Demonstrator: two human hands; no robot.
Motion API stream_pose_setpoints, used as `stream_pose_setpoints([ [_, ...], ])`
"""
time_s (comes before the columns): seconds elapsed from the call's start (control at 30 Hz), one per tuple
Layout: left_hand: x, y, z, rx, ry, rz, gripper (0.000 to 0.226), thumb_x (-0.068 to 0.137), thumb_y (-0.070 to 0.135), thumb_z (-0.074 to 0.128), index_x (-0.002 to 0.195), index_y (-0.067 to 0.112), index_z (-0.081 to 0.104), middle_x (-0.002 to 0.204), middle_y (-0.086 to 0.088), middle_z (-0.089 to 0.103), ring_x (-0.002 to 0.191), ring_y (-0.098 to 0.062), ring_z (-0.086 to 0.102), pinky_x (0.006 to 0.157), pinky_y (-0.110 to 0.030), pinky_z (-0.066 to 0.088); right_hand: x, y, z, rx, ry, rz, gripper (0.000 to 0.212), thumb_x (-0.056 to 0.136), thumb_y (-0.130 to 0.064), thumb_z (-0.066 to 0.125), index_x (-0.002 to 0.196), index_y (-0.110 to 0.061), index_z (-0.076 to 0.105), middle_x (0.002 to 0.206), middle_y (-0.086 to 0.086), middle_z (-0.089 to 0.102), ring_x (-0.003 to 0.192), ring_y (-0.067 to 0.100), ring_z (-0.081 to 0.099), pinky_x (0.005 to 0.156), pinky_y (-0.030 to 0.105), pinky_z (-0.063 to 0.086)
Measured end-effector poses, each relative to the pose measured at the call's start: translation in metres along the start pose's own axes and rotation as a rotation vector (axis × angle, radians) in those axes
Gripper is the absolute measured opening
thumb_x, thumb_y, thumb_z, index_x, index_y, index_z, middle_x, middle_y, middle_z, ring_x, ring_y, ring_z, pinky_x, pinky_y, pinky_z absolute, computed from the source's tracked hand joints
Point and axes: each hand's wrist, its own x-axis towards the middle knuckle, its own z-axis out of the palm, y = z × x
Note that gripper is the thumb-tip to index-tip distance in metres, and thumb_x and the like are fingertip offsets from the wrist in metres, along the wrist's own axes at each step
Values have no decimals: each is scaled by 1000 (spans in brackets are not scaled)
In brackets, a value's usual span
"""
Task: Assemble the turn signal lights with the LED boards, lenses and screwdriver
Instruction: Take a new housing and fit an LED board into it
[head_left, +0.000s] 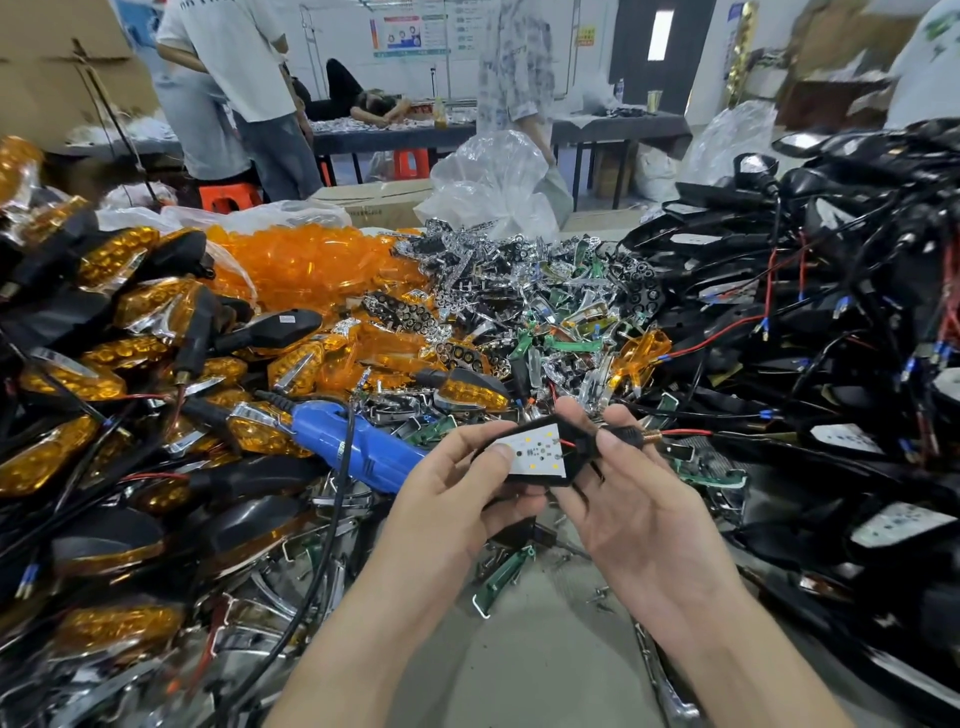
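Black housing (563, 475), LED board (535, 456) seated, left hand (457, 493) and right hand (631, 499) fingers clamped on it; next likely lenses (311, 260), 11 o'clock.

Assembly workshop: amber lenses (311, 260) heaped, black wired housings (831, 291) piled, cardboard boxes (67, 67), workers at tables (623, 127).

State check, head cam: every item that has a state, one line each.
housing: held up in both hands, open side up, no lens on it
LED board: seated in the housing
left hand: grips the housing, thumb on the board's edge
right hand: pinches the housing's stem
screwdriver: lying down, untouched
loose orange lenses: heaped, unmounted
finished lights: lenses on, piled at left
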Motion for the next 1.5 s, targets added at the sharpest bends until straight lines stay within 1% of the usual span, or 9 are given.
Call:
stream_pose_setpoints([
  [0.33,1,-1,3,-23,16,17,16,98,7,55,101,8,71,98,-19,72,74,-21,67,67,-28,58,-1,3,6,-80,-20,-63,27,94,-5,56,93,-26,73,138,12,65,121,29,67,89,35,59],
  [0.5,1,-1,3,-17,23,26,17,93,10,60,92,14,76,97,-19,72,75,-21,67,67,-28,58,-2,4,7,-111,-19,-78,27,93,-5,56,93,-26,73,138,11,66,121,28,67,93,35,58],
  [0.73,0,-1,3,47,44,69,18,97,7,58,97,12,75,93,-17,73,72,-22,67,68,-28,58,1,2,6,-132,12,-58,16,86,-17,67,98,-26,74,137,11,66,121,26,67,90,33,58],
  [0.8,0,0,3,93,62,101,22,98,8,57,95,17,77,92,-13,74,71,-21,67,68,-27,57,3,-1,5,-156,66,-39,15,93,-29,64,105,-27,72,136,9,67,120,25,68,87,32,59],
  [0.87,1,1,3,133,94,131,23,98,9,58,96,21,77,93,-10,76,72,-21,69,68,-26,57,6,-4,2,-196,181,-64,24,95,-39,56,108,-25,71,130,6,71,114,22,71,82,31,60],
  [0.97,0,2,0,182,127,156,22,98,11,58,99,24,76,97,-8,76,76,-22,72,69,-26,58,8,-7,-2,-288,352,-179,21,88,-33,62,94,-26,81,105,0,76,89,16,73,71,30,61],
  [1.03,0,3,0,211,124,166,23,98,12,59,99,27,76,97,-6,77,77,-22,73,70,-26,59,8,-5,-3,-326,405,-219,18,85,-30,66,91,-25,83,95,0,73,81,14,68,69,29,61],
  [1.23,0,5,1,214,128,159,27,98,11,59,95,31,77,96,-5,77,78,-22,74,68,-25,58,7,-5,-6,-350,459,-237,26,87,-28,67,106,-13,76,100,-1,74,84,13,67,67,25,59],
  [1.5,1,5,0,208,127,142,27,98,10,58,96,29,77,97,-6,77,79,-21,74,69,-24,59,5,-5,-4,-342,481,-236,25,90,-27,64,106,-13,76,103,4,75,85,10,71,68,21,59],
])
